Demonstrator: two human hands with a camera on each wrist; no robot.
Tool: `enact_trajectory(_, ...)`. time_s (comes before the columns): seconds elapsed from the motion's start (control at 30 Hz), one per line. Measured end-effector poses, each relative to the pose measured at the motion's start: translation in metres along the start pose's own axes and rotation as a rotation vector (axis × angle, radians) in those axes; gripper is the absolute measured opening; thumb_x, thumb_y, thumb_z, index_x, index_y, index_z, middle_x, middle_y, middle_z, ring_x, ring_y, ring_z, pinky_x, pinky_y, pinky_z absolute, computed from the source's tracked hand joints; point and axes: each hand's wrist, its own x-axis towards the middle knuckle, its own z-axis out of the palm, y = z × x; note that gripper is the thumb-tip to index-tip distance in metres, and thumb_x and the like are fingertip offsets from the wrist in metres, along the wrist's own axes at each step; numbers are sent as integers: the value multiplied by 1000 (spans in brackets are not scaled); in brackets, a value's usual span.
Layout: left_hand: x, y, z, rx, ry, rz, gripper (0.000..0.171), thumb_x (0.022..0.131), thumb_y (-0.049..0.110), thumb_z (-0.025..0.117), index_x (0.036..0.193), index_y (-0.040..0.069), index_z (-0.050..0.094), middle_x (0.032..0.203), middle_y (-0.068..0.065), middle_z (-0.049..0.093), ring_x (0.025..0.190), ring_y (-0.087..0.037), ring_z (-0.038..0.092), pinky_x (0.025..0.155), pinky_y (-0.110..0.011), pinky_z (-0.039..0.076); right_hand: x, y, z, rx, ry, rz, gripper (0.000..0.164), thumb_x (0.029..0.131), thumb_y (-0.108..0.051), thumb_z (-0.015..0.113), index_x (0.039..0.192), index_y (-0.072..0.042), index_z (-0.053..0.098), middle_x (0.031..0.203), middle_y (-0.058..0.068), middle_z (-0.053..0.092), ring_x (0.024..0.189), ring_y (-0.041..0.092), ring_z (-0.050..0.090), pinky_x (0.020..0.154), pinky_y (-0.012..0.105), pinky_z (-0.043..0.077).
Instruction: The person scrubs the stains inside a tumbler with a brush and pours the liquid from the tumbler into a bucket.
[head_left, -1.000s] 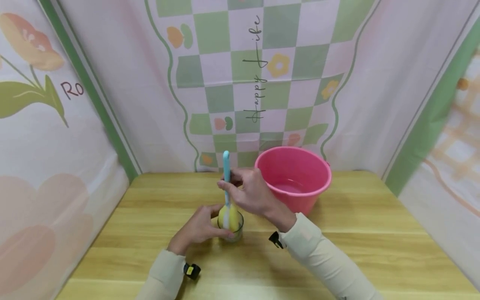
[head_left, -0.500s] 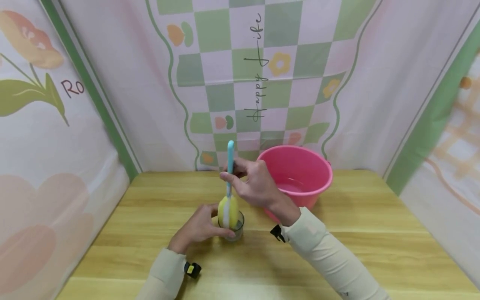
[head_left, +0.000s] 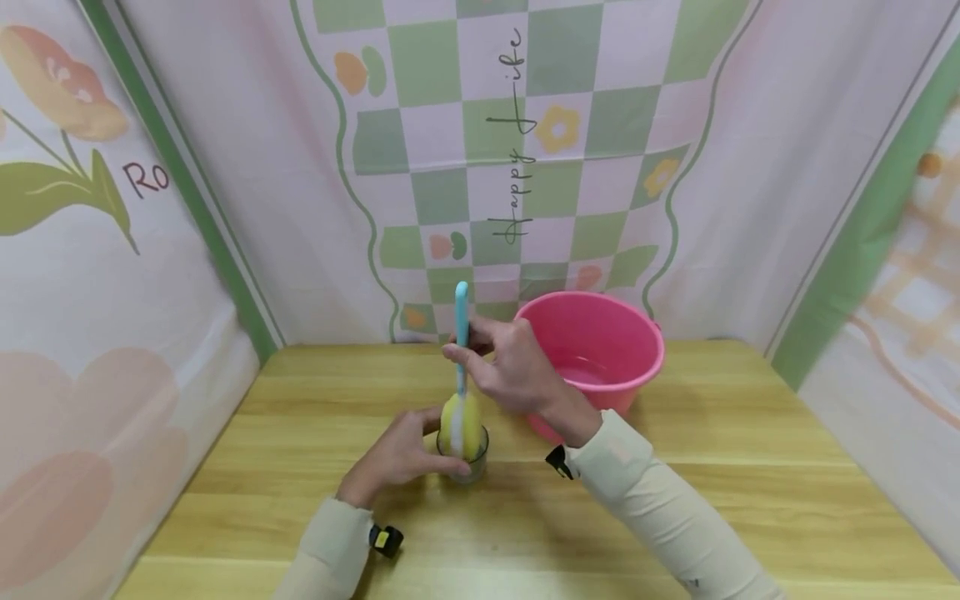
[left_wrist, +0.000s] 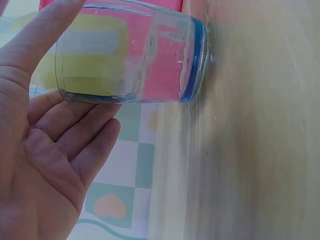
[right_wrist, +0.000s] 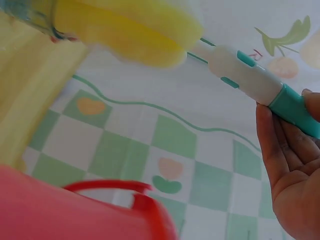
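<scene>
My left hand (head_left: 401, 450) grips a clear drinking glass (head_left: 476, 468) with the thumb on the near side and fingers behind. In the left wrist view, the wet glass (left_wrist: 165, 60) stands on the table, its base bluish. My right hand (head_left: 517, 367) pinches the turquoise handle of a sponge cup brush (head_left: 462, 321). Its yellow sponge head with a white band (head_left: 460, 425) sits partly inside the glass, upper part above the rim. The right wrist view shows the brush's white and green handle (right_wrist: 250, 75) between thumb and fingers, with the sponge blurred.
A pink bucket (head_left: 630, 379) stands at the back right, just beyond my right forearm; some liquid seems to lie at its bottom. The wooden table (head_left: 337, 375) ends at a printed cloth backdrop (head_left: 495, 192), with cloth sides left and right.
My right hand has raised the brush a little since a second ago, so more sponge shows above the rim. In the last half second the sponge shifted slightly right. The left hand stays put.
</scene>
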Motion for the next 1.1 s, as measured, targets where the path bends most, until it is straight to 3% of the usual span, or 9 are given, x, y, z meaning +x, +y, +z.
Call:
enact_trajectory(0.17, 1, 0, 0, 10, 1, 6, 66, 80, 39, 93, 138, 25, 67, 137, 9, 72, 140, -19, 61, 125, -52, 42, 5, -7, -12, -36, 20, 0, 11, 96, -9, 78, 101, 0, 75, 89, 8, 82, 81, 18, 81, 70, 27, 66)
enact_trajectory(0.33, 3, 0, 0, 26, -2, 16, 68, 79, 41, 93, 139, 23, 66, 140, 8, 71, 140, -17, 61, 125, -49, 43, 2, -4, -15, -39, 8, 11, 10, 95, -7, 78, 98, 2, 73, 86, 10, 81, 78, 18, 81, 70, 28, 67)
enact_trajectory(0.67, 2, 0, 1, 30, 1, -29, 75, 80, 40, 93, 143, 14, 63, 143, 0, 69, 141, -24, 59, 125, -53, 42, -14, 4, -7, 24, -41, 22, 6, 96, -5, 76, 95, -1, 70, 81, 6, 78, 76, 19, 80, 69, 25, 66)
enact_trajectory(0.87, 1, -1, 3, 19, -3, -33, 74, 80, 39, 93, 144, 15, 63, 144, -1, 69, 143, -26, 58, 125, -54, 41, -17, 1, -5, 28, -38, 34, 7, 97, -7, 76, 95, -3, 70, 81, 4, 78, 76, 14, 79, 67, 24, 65)
enact_trajectory(1.03, 0, -1, 1, 9, 1, -27, 68, 79, 40, 94, 138, 21, 67, 134, 6, 74, 140, -22, 61, 125, -54, 42, -8, -10, -6, 28, -31, 16, 6, 98, -8, 75, 96, -5, 71, 81, 1, 77, 77, 10, 78, 67, 23, 64)
enact_trajectory(1.1, 1, -1, 0, 3, 4, -21, 59, 78, 40, 94, 130, 23, 70, 123, 11, 77, 130, -19, 67, 121, -52, 47, -3, -15, -5, 36, -29, 6, 5, 98, -9, 75, 96, -5, 71, 82, 1, 77, 77, 9, 78, 65, 24, 63)
